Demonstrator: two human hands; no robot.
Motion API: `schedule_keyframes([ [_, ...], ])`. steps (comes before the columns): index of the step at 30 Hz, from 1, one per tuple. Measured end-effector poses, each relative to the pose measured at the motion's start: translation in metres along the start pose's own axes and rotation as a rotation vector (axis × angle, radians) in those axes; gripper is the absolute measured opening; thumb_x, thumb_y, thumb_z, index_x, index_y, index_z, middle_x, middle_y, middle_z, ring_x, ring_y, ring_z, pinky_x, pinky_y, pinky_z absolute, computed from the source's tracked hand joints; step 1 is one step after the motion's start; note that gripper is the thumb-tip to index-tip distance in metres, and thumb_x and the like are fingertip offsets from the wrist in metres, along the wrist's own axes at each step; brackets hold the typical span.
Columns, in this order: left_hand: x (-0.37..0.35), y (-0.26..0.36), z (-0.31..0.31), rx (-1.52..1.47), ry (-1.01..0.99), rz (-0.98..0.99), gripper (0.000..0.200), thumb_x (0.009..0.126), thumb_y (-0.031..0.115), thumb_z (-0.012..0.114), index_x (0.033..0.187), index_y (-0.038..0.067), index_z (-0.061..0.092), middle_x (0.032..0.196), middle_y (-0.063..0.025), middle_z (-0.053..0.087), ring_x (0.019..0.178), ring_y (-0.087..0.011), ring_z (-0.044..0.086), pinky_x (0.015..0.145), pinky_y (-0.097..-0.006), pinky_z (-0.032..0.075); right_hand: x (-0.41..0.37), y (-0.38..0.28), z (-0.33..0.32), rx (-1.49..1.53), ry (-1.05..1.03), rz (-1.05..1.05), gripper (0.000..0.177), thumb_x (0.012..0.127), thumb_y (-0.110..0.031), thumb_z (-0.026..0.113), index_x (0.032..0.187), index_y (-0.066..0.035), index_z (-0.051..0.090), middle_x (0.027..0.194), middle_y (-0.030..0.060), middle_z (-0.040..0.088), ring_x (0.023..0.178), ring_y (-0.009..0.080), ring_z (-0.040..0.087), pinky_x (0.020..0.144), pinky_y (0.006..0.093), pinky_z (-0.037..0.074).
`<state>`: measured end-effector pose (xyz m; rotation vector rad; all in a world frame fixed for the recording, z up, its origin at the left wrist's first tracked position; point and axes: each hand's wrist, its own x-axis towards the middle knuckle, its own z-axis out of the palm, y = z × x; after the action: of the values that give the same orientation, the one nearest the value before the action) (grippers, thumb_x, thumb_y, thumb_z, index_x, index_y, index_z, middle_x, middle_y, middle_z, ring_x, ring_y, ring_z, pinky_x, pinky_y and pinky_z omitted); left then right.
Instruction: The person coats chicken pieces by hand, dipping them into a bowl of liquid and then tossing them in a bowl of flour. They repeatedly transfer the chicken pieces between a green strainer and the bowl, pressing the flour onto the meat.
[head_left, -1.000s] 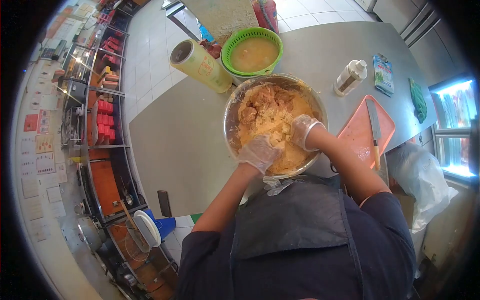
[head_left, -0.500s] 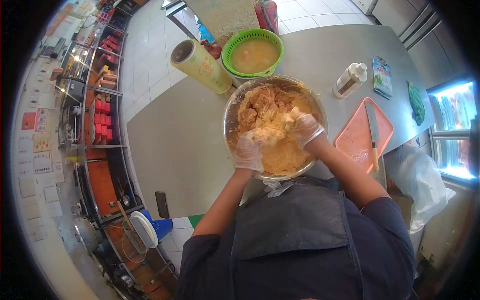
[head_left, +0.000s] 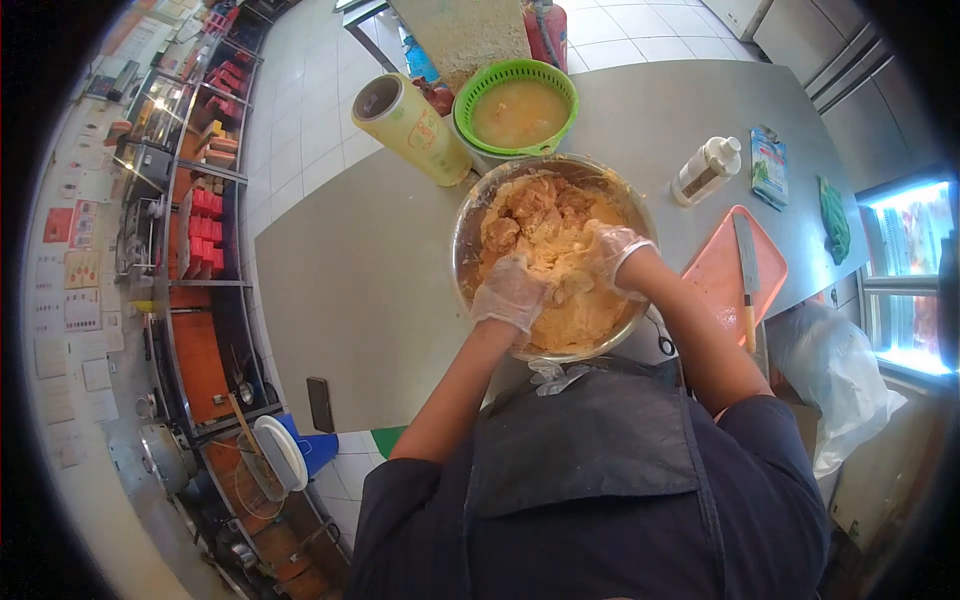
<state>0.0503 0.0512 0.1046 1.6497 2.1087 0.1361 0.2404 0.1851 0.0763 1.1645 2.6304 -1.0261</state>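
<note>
A large steel mixing bowl (head_left: 462, 270) holds raw meat pieces (head_left: 538, 205) in an orange-yellow batter (head_left: 575, 318). Both my hands wear clear plastic gloves and are down inside it. From the left side, my left hand (head_left: 510, 292) has its curled fingers in a pale, battered lump (head_left: 556, 255) at the bowl's middle. My right hand (head_left: 618, 256) grips the same mass from the right, its fingers bent and smeared with batter. The fingertips of both hands are hidden in the mix. The uncoated-looking meat is heaped toward the bowl's far side.
Behind the bowl stand a green strainer basket (head_left: 461, 112) with cloudy liquid and a yellow plastic-wrap roll (head_left: 425, 135). A white bottle (head_left: 706, 172), a blue packet (head_left: 769, 168) and a pink cutting board (head_left: 712, 262) with a knife (head_left: 747, 265) lie right. A phone (head_left: 319, 404) rests at the table's left edge.
My hands have sunk lower into the batter, and the left has shifted slightly right. The lump that was raised between them now sits down in the mix. The view has shifted slightly.
</note>
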Motion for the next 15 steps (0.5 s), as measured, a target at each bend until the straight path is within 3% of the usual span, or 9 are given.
schedule_keyframes([
  [1, 0.0, -0.009, 0.009, 0.094, -0.081, -0.009, 0.043, 0.092, 0.034, 0.065, 0.123, 0.004, 0.066, 0.12, -0.0203, 0.065, 0.114, -0.0373, 0.064, 0.1, -0.0446, 0.051, 0.001, 0.014, 0.003, -0.058, 0.003, 0.014, 0.028, 0.087, -0.026, 0.07, 0.102, -0.002, 0.066, 0.096, 0.023, 0.069, 0.094, 0.04, 0.068, 0.083, 0.0477, 0.054],
  [3, 0.003, -0.043, 0.057, 0.046, 0.05, 0.171, 0.048, 0.092, 0.036, 0.065, 0.129, 0.005, 0.063, 0.123, -0.0218, 0.064, 0.117, -0.0368, 0.063, 0.102, -0.0439, 0.05, 0.002, 0.032, 0.013, -0.215, -0.08, 0.006, 0.025, 0.091, -0.024, 0.065, 0.103, -0.003, 0.067, 0.097, 0.0229, 0.07, 0.095, 0.0386, 0.069, 0.084, 0.0468, 0.055],
  [4, 0.001, -0.043, 0.06, 0.03, 0.036, 0.152, 0.051, 0.091, 0.037, 0.065, 0.131, 0.005, 0.061, 0.124, -0.0223, 0.064, 0.119, -0.0366, 0.062, 0.104, -0.0437, 0.049, -0.003, 0.016, 0.003, -0.314, -0.163, -0.027, 0.024, 0.093, -0.022, 0.061, 0.104, -0.002, 0.067, 0.1, 0.023, 0.071, 0.097, 0.0377, 0.07, 0.086, 0.0461, 0.055],
  [6, -0.005, -0.026, 0.042, 0.009, -0.066, 0.004, 0.055, 0.091, 0.038, 0.064, 0.135, 0.006, 0.058, 0.126, -0.023, 0.063, 0.121, -0.0362, 0.06, 0.106, -0.0436, 0.047, -0.014, -0.032, -0.008, -0.26, -0.198, 0.183, 0.023, 0.092, -0.02, 0.061, 0.105, -0.002, 0.068, 0.103, 0.0234, 0.071, 0.101, 0.037, 0.07, 0.088, 0.0444, 0.055],
  [7, -0.006, -0.016, 0.029, 0.004, -0.151, -0.124, 0.057, 0.091, 0.039, 0.064, 0.137, 0.007, 0.057, 0.127, -0.0232, 0.063, 0.123, -0.0359, 0.06, 0.107, -0.0436, 0.046, -0.001, -0.021, 0.022, -0.413, -0.27, 0.074, 0.026, 0.092, -0.021, 0.062, 0.107, -0.001, 0.068, 0.104, 0.0239, 0.071, 0.103, 0.0373, 0.069, 0.09, 0.044, 0.054],
  [8, 0.001, -0.03, 0.045, 0.032, -0.057, -0.021, 0.055, 0.091, 0.038, 0.064, 0.136, 0.007, 0.058, 0.127, -0.0226, 0.063, 0.12, -0.0364, 0.061, 0.104, -0.0441, 0.048, 0.022, 0.0, 0.075, -0.566, -0.341, -0.037, 0.029, 0.091, -0.023, 0.063, 0.109, -0.001, 0.068, 0.106, 0.0244, 0.071, 0.105, 0.0376, 0.068, 0.091, 0.0436, 0.054],
  [10, 0.016, -0.056, 0.072, 0.087, 0.137, 0.179, 0.053, 0.091, 0.038, 0.065, 0.133, 0.007, 0.059, 0.126, -0.0214, 0.065, 0.115, -0.0374, 0.064, 0.1, -0.0452, 0.051, 0.023, -0.001, 0.086, -0.549, -0.298, -0.075, 0.032, 0.09, -0.025, 0.064, 0.111, -0.001, 0.069, 0.106, 0.0238, 0.071, 0.105, 0.0367, 0.068, 0.092, 0.0419, 0.053],
  [12, 0.016, -0.035, 0.031, 0.048, -0.062, 0.074, 0.047, 0.091, 0.034, 0.065, 0.129, 0.006, 0.06, 0.12, -0.0202, 0.066, 0.105, -0.0379, 0.067, 0.092, -0.0437, 0.055, 0.005, -0.006, 0.063, -0.226, -0.155, 0.003, 0.032, 0.09, -0.025, 0.065, 0.112, -0.002, 0.069, 0.106, 0.0216, 0.072, 0.102, 0.0342, 0.069, 0.09, 0.0396, 0.054],
  [15, 0.012, -0.034, 0.014, -0.378, -0.16, 0.061, 0.036, 0.094, 0.028, 0.065, 0.121, 0.005, 0.061, 0.11, -0.0161, 0.069, 0.093, -0.0325, 0.07, 0.081, -0.0392, 0.058, -0.004, -0.019, 0.018, 0.23, -0.178, -0.048, 0.028, 0.092, -0.024, 0.065, 0.112, -0.005, 0.069, 0.107, 0.0176, 0.071, 0.096, 0.0297, 0.068, 0.088, 0.0375, 0.054],
])
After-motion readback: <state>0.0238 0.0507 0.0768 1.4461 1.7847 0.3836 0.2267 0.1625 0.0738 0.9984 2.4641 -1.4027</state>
